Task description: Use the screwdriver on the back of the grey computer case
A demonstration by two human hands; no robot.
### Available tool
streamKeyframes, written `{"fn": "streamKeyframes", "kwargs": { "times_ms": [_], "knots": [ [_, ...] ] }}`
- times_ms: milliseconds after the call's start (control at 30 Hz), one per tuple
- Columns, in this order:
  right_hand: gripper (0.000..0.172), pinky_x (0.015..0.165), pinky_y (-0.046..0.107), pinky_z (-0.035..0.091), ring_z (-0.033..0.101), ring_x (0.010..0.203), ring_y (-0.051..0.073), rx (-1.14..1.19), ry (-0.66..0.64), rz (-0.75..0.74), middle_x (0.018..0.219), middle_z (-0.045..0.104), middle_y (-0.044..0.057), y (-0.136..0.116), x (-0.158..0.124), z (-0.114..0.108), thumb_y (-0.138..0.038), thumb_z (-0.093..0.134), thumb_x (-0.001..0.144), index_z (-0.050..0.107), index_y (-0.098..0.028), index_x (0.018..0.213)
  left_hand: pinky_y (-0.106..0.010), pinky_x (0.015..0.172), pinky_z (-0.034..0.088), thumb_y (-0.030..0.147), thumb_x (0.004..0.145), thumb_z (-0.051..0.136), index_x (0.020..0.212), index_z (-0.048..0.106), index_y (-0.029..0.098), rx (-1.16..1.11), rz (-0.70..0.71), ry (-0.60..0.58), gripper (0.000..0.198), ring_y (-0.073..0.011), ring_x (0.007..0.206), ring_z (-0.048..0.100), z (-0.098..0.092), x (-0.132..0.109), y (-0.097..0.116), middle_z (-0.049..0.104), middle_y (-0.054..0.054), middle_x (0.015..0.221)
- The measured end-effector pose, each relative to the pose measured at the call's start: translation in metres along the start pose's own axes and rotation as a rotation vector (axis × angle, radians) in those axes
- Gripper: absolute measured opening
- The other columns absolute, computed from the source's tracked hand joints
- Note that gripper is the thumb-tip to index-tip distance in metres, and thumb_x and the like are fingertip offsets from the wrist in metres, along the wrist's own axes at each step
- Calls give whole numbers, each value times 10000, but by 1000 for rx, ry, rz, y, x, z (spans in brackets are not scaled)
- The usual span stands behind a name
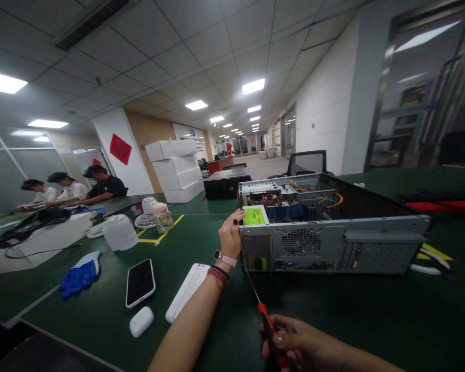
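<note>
An open grey computer case (333,243) lies on the green table, its rear panel facing me and cables showing inside. My left hand (230,235) grips its left rear corner, fingers curled over the edge beside a green label on the power supply (254,215). Near the table's front edge my right hand (290,343) is closed on the orange and black handle of a screwdriver (265,315). Its thin shaft points up and left toward the lower left of the rear panel.
A black phone (140,282), a white earbud case (141,321), a white flat box (188,292) and blue gloves (79,275) lie left of my arm. Small white fans (120,231) stand farther back. Three people sit at the far left. White boxes (176,170) are stacked behind.
</note>
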State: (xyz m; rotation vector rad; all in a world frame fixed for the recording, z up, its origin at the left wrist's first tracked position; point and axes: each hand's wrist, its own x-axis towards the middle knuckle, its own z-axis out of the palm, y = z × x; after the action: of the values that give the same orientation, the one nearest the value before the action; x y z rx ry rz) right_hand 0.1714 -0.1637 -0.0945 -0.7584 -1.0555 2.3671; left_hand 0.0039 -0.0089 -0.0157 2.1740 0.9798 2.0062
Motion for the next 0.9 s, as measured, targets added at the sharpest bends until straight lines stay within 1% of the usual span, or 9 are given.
{"fn": "streamKeyframes", "kwargs": {
  "times_ms": [167, 300, 433, 567, 667, 767, 833, 900],
  "knots": [
    [444, 547, 216, 460, 675, 646, 149, 38, -56, -4, 1010, 647, 85, 2, 0, -3, -287, 631, 720, 428, -182, 1101, -346, 980, 435, 354, 937, 232, 991, 675, 175, 6, 4, -8, 481, -171, 1102, 590, -2, 1, 3, 669, -76, 1113],
    [458, 572, 233, 467, 685, 704, 178, 47, -109, -1, 1069, 628, 111, -1, -1, -6, -302, 605, 727, 443, -168, 1134, -344, 978, 437, 360, 937, 230, 990, 674, 173, 15, 1, -5, 485, -171, 1107, 588, -2, 0, 3, 662, -78, 1131],
    [470, 598, 234, 465, 681, 700, 159, 31, -135, 20, 1085, 626, 106, -4, -2, -5, -321, 603, 731, 441, -183, 1150, -350, 981, 435, 340, 938, 234, 995, 670, 173, 16, -3, -7, 470, -171, 1114, 583, -2, -1, 1, 654, -79, 1146],
    [438, 570, 201, 447, 653, 620, 109, 47, -63, 0, 1013, 653, 105, 0, -6, 2, -280, 635, 705, 443, -168, 1082, -347, 981, 432, 328, 936, 243, 989, 670, 170, 12, 8, -14, 458, -173, 1125, 576, -2, -1, -1, 655, -83, 1145],
    [405, 560, 161, 420, 635, 621, 85, 61, 2, -12, 904, 677, 101, 4, -10, 7, -232, 670, 669, 440, -155, 994, -344, 991, 423, 330, 935, 243, 1000, 666, 171, 12, 11, -18, 457, -168, 1130, 572, -3, -1, -2, 653, -80, 1148],
    [393, 537, 152, 403, 621, 578, 77, 51, 29, -33, 839, 678, 83, 7, -10, 8, -277, 684, 677, 436, -160, 958, -346, 994, 420, 328, 934, 243, 995, 665, 165, 9, 9, -17, 456, -167, 1123, 576, -4, -1, -2, 658, -84, 1136],
    [398, 516, 157, 398, 618, 540, 82, 48, 30, -38, 800, 673, 64, 9, -9, 5, -312, 676, 692, 425, -167, 965, -348, 993, 421, 327, 933, 247, 990, 665, 166, 7, 5, -19, 452, -169, 1122, 576, -4, -1, -2, 660, -84, 1132],
    [404, 520, 167, 411, 632, 547, 99, 45, 20, -30, 771, 668, 49, 10, -7, 2, -333, 663, 708, 410, -174, 979, -354, 995, 420, 327, 932, 249, 990, 666, 170, 6, 2, -20, 449, -171, 1124, 575, -5, -1, -2, 657, -81, 1139]
  ]
}}
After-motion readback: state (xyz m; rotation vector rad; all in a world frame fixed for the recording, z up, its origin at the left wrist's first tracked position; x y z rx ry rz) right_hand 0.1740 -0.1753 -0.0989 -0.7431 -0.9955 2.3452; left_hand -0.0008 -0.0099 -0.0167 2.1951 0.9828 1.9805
